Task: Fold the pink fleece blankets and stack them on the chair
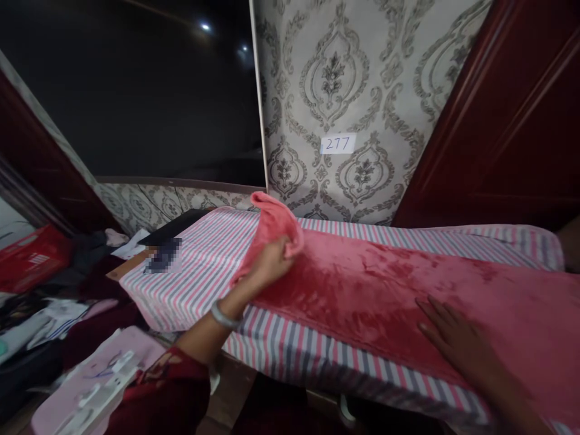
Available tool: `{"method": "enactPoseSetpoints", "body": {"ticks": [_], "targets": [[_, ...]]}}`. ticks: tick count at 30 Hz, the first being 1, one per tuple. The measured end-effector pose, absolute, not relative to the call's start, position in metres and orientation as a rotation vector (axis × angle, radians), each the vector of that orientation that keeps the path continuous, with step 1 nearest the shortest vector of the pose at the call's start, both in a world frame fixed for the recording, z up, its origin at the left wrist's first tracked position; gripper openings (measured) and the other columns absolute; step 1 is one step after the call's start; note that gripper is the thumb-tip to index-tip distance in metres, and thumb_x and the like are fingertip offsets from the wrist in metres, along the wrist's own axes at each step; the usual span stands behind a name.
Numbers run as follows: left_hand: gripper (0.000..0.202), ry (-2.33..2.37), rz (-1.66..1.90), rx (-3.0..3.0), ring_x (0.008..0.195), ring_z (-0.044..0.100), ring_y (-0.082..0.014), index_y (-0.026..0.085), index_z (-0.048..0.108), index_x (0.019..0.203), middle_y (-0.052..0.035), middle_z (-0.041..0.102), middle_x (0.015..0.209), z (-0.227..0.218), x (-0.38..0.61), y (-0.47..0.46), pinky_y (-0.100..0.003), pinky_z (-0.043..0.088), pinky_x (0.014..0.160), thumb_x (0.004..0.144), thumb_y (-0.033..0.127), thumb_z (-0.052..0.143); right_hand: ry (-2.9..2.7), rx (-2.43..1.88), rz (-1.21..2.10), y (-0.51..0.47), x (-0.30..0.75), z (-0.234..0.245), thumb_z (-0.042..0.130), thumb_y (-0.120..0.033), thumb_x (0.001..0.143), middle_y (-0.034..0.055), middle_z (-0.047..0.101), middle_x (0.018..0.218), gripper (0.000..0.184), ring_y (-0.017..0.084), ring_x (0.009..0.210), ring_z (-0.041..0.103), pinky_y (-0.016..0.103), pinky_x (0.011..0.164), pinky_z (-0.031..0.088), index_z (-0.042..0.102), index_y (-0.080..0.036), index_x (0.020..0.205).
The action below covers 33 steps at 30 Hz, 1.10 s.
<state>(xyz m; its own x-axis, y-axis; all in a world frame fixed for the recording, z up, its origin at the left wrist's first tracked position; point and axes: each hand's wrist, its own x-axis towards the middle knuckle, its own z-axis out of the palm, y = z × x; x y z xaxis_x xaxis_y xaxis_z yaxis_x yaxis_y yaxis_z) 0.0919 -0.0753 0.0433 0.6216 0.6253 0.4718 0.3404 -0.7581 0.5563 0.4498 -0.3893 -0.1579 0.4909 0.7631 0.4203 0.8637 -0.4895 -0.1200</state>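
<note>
A long strip of plush pink-red fabric (pixel 344 290) lies along a table covered by a striped cloth (pixel 199 260). My left hand (pixel 272 263), with a bracelet at the wrist, is closed on the left end of the fabric and holds that end up off the table, so it curls over. My right hand (pixel 453 335) lies flat on the fabric farther right, its fingers stretched out. The fabric's right end runs past the edge of the view.
A large dark screen (pixel 158 90) hangs behind on the patterned wall (pixel 335 78), which bears a paper marked 277 (pixel 338 144). A dark flat panel (pixel 172 226) rests at the table's left end. Clothes and a red bag (pixel 36 260) lie left, near a pink board (pixel 104 374).
</note>
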Motion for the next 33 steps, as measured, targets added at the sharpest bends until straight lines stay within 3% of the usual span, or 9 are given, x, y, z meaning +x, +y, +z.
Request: {"method": "enactPoseSetpoints", "body": {"ticks": [4, 9, 14, 18, 22, 25, 27, 29, 33], "targets": [[0.013, 0.475, 0.559, 2.610, 0.068, 0.060, -0.0177, 0.023, 0.053, 0.081, -0.0015, 0.066, 0.078, -0.013, 0.099, -0.133, -0.029, 0.044, 0.062, 0.075, 0.012, 0.056, -1.416, -2.455, -0.349, -0.389, 0.450, -0.156, 0.034, -0.056, 0.088, 0.0040, 0.048, 0.158, 0.065, 0.034, 0.147, 0.041, 0.064, 0.111, 0.041, 0.053, -0.038, 0.148], [0.019, 0.380, 0.620, 2.744, 0.099, 0.065, -0.0251, 0.021, 0.059, 0.097, -0.0086, 0.069, 0.102, -0.054, 0.089, -0.154, -0.040, 0.053, 0.090, 0.081, 0.012, 0.057, -1.398, -2.463, -0.239, -0.388, 0.451, -0.139, 0.041, -0.059, 0.087, 0.0065, 0.049, 0.156, 0.065, 0.036, 0.144, 0.044, 0.065, 0.113, 0.040, 0.058, -0.033, 0.145], [0.047, 0.387, 0.771, 2.794, 0.125, 0.060, -0.0324, 0.017, 0.063, 0.122, -0.0164, 0.068, 0.126, -0.066, 0.085, -0.152, -0.055, 0.045, 0.111, 0.076, 0.007, 0.059, -1.285, -2.178, -0.185, -0.344, 0.430, -0.095, 0.049, -0.056, 0.088, 0.0150, 0.063, 0.142, 0.060, 0.035, 0.135, 0.055, 0.056, 0.115, 0.042, 0.067, -0.021, 0.134], [0.052, 0.357, 0.874, 2.746, 0.123, 0.063, -0.0295, 0.019, 0.066, 0.125, -0.0142, 0.070, 0.126, -0.071, 0.083, -0.149, -0.052, 0.051, 0.107, 0.076, 0.004, 0.055, -1.197, -1.797, 0.286, -0.265, 0.389, -0.059, 0.060, -0.043, 0.088, 0.0119, 0.075, 0.115, 0.048, 0.027, 0.097, 0.074, 0.044, 0.090, 0.060, 0.066, -0.021, 0.130], [0.052, 0.376, 0.948, 2.671, 0.118, 0.067, -0.0270, 0.019, 0.067, 0.125, -0.0131, 0.072, 0.124, -0.064, 0.080, -0.147, -0.048, 0.055, 0.103, 0.077, 0.004, 0.052, -0.846, -1.725, 0.742, -0.183, 0.354, -0.041, 0.060, -0.027, 0.090, 0.0025, 0.073, 0.078, 0.054, 0.016, 0.061, 0.069, 0.028, 0.061, 0.059, 0.054, -0.019, 0.143], [0.056, 0.423, 0.920, 2.674, 0.119, 0.067, -0.0271, 0.020, 0.067, 0.126, -0.0127, 0.072, 0.125, -0.063, 0.080, -0.147, -0.047, 0.055, 0.103, 0.075, 0.004, 0.051, -0.785, -1.755, 0.760, -0.139, 0.343, -0.038, 0.055, -0.025, 0.093, -0.0010, 0.070, 0.071, 0.058, 0.014, 0.052, 0.064, 0.030, 0.058, 0.059, 0.045, -0.020, 0.150], [0.060, 0.430, 0.914, 2.702, 0.120, 0.066, -0.0281, 0.020, 0.068, 0.127, -0.0128, 0.072, 0.126, -0.067, 0.080, -0.147, -0.048, 0.055, 0.104, 0.072, 0.003, 0.051, -0.799, -1.761, 0.708, -0.118, 0.342, -0.038, 0.056, -0.026, 0.092, 0.0014, 0.074, 0.081, 0.059, 0.016, 0.059, 0.068, 0.036, 0.065, 0.062, 0.045, -0.022, 0.150], [0.061, 0.404, 0.941, 2.733, 0.120, 0.067, -0.0291, 0.019, 0.068, 0.127, -0.0139, 0.072, 0.126, -0.074, 0.081, -0.145, -0.049, 0.055, 0.103, 0.070, 0.003, 0.052, -0.830, -1.755, 0.622, -0.101, 0.342, -0.038, 0.061, -0.024, 0.089, 0.0048, 0.076, 0.103, 0.060, 0.020, 0.080, 0.074, 0.040, 0.081, 0.062, 0.050, -0.024, 0.147], [0.059, 0.337, 1.051, 2.768, 0.116, 0.068, -0.0293, 0.017, 0.067, 0.127, -0.0152, 0.072, 0.124, -0.080, 0.085, -0.142, -0.048, 0.058, 0.100, 0.072, 0.004, 0.051, -0.918, -1.740, 0.444, -0.079, 0.346, -0.034, 0.060, -0.009, 0.078, 0.0052, 0.069, 0.132, 0.060, 0.022, 0.123, 0.064, 0.037, 0.111, 0.047, 0.063, -0.021, 0.136]]}}
